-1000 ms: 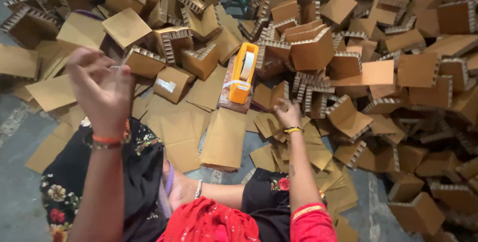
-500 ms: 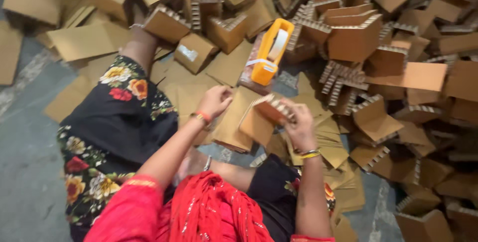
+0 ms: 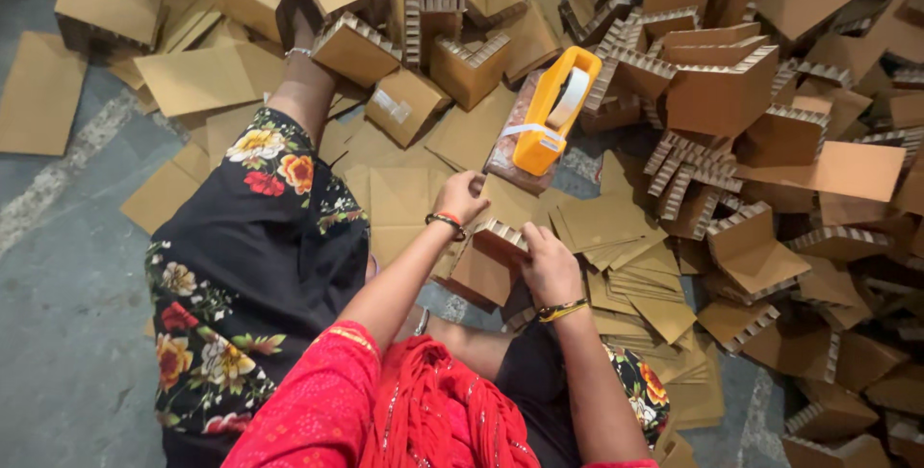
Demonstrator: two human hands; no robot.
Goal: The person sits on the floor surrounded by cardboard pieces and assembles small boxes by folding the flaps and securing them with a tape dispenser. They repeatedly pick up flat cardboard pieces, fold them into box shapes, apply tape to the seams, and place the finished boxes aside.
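Holding a folded cardboard piece [image 3: 486, 261] over the lap, the seated person works at the middle of a floor [image 3: 58, 314] strewn with cardboard. The left hand [image 3: 462, 195] is closed on the piece's upper edge, where a flat flap rises; the right hand [image 3: 549, 266] grips its right side, fingers curled over the corrugated, notched rim. The piece sits between the two hands, just above the knees and just below the orange tape dispenser [image 3: 549, 112], which rests on a small packet amid flat sheets.

Progress, judged from the layout: a large heap of folded corner pieces [image 3: 722, 92] fills the upper and right parts of the view, which suggests that much forming is already done. A stack of flat, unfolded blanks [image 3: 635, 266] lies just right of the right hand, and more flat sheets [image 3: 192, 78] lie at upper left, so material appears to remain. The piece in hand looks partly formed: its sides stand up, yet the flap under the left hand is not pressed down, and no tape can be seen on it. Whether it is to be taped cannot be told.
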